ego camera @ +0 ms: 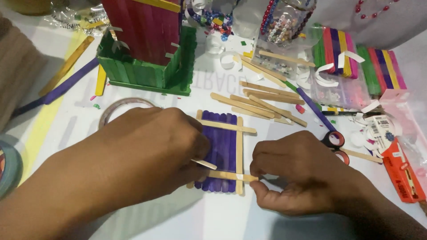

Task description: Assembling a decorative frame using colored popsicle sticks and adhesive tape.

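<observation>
A small panel of purple craft sticks [222, 146] lies flat on the white table, framed by plain wooden sticks. My left hand [151, 151] rests over its left side, fingers pinching a small white strip of tape [204, 164]. My right hand [298, 171] pinches the right end of the bottom wooden stick [229, 176], where a bit of white tape sits.
A green-and-red stick box [149, 53] stands behind. A clear tape roll [122, 109] lies left of the panel. Loose wooden sticks [258, 104], coloured stick bundles [356, 58], beads [284, 26], scissors [333, 140] and an orange package [402, 173] crowd the right.
</observation>
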